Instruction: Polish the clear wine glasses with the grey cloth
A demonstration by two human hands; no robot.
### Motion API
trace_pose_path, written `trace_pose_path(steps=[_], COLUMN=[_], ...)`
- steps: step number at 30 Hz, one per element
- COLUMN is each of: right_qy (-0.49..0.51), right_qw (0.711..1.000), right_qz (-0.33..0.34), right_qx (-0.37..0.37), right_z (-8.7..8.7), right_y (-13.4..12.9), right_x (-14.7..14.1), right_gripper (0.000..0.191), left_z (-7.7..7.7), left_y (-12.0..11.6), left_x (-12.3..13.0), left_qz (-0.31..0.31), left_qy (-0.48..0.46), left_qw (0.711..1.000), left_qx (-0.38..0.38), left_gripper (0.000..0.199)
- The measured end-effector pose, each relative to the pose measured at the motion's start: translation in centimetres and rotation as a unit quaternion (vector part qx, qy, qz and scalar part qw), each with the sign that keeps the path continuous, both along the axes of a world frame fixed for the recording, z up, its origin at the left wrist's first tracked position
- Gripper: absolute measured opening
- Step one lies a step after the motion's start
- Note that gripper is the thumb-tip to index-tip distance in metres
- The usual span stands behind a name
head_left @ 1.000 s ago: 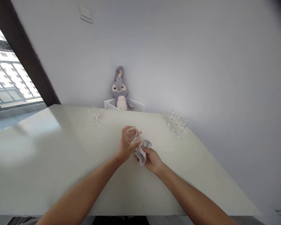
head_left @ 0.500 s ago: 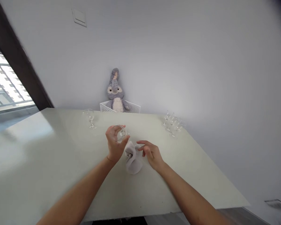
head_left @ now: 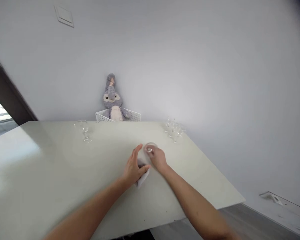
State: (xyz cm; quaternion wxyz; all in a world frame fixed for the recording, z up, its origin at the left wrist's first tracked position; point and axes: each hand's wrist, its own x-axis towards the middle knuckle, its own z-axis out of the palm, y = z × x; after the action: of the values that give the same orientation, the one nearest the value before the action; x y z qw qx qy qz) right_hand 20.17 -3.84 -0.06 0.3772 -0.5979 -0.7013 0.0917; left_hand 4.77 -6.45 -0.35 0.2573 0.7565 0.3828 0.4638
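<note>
My right hand (head_left: 158,158) is closed on a clear glass (head_left: 150,144). Motion blurs it a little, and my fingers hide part of its shape. Just to the left, my left hand (head_left: 134,169) has thumb and fingers spread apart. It holds nothing that I can see and hovers over or touches a crumpled pale grey cloth (head_left: 143,179) on the table. That hand partly covers the cloth.
On the white table (head_left: 90,176), a stemmed glass (head_left: 84,128) stands at the far left. Several small stemmed glasses (head_left: 173,130) are grouped at the far right. Behind the back edge, a grey plush toy (head_left: 111,100) sits in a white basket (head_left: 133,115) against the wall.
The glass has passed from my left hand to my right, and is now further right. My left hand has let go and come down over the cloth. The whole view has swung rightward.
</note>
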Motion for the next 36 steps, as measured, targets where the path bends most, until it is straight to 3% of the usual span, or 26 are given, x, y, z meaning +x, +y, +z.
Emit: trace_pose_path(steps=[3,5,7,11,15,23,31,34,36], right_qy=[0.067,0.12,0.134,0.131,0.123,0.088,0.032,0.005,0.017], right_qw=[0.988,0.96,0.939,0.912,0.898,0.894,0.905,0.942,0.97], right_qz=[-0.139,-0.248,-0.31,-0.376,-0.403,-0.405,-0.38,-0.287,-0.125], right_qx=[-0.015,-0.044,-0.062,-0.095,-0.129,-0.17,-0.188,-0.174,-0.209], right_z=[0.4,0.6,0.7,0.3,-0.2,-0.2,1.4,3.0,3.7], right_y=[2.5,3.6,4.0,3.6,3.3,2.9,0.0,-2.1,-3.2], right_x=[3.8,6.8,9.5,12.7,13.3,12.8,13.0,10.4,7.0], right_gripper=[0.031,0.032,0.034,0.032,0.027,0.024,0.03,0.035,0.042], left_z=[-0.4,-0.7,-0.8,-0.9,-1.1,-1.4,-1.9,-2.1,-2.1], left_y=[0.5,0.8,1.0,1.3,1.7,2.6,4.5,4.8,4.8], left_x=[-0.4,-0.6,-0.7,-0.9,-1.0,-1.4,-2.1,-2.0,-2.2], left_qz=[-0.02,-0.035,-0.036,-0.032,-0.028,0.006,0.043,0.067,0.095], left_qy=[0.094,0.109,0.097,0.055,0.02,0.041,-0.14,-0.249,-0.307], left_qw=[0.991,0.987,0.988,0.991,0.991,0.991,0.966,0.935,0.916], left_qx=[-0.093,-0.111,-0.112,-0.121,-0.127,-0.128,-0.214,-0.242,-0.238], left_gripper=[0.062,0.052,0.047,0.039,0.034,0.032,0.035,0.039,0.039])
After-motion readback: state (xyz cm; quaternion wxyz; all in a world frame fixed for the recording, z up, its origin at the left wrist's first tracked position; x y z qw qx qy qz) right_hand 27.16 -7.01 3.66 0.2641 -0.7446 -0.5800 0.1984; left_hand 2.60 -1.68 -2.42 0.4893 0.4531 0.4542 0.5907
